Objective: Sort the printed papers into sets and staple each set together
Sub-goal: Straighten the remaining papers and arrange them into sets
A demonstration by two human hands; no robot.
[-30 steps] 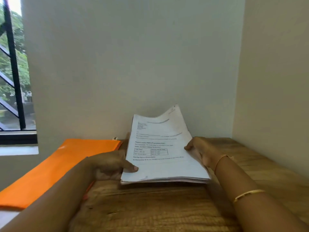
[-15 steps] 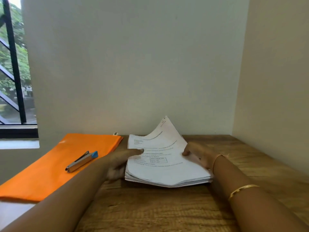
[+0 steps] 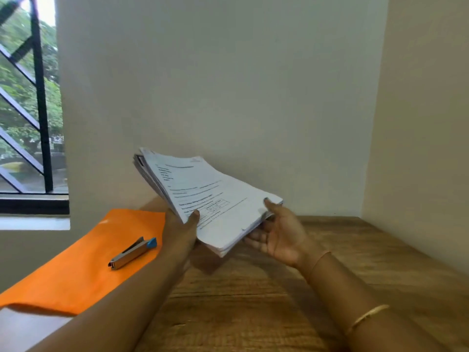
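Note:
A thick stack of printed papers (image 3: pixel 203 196) is held in the air above the wooden table (image 3: pixel 330 288), tilted with its left side higher. My left hand (image 3: pixel 184 229) grips the stack's near left edge, thumb on the top sheet. My right hand (image 3: pixel 278 235) supports the right edge from below, thumb over the top and palm turned up. A grey stapler with a blue end (image 3: pixel 133 252) lies on an orange folder (image 3: pixel 83 265) to the left.
The table sits in a corner, with a white wall behind and another on the right. A barred window (image 3: pixel 28 110) is at the far left. The orange folder overhangs the table's left edge.
The stack lay on the table with its top sheets curling. Both hands have now lifted it clear of the table and tilted it up on the left.

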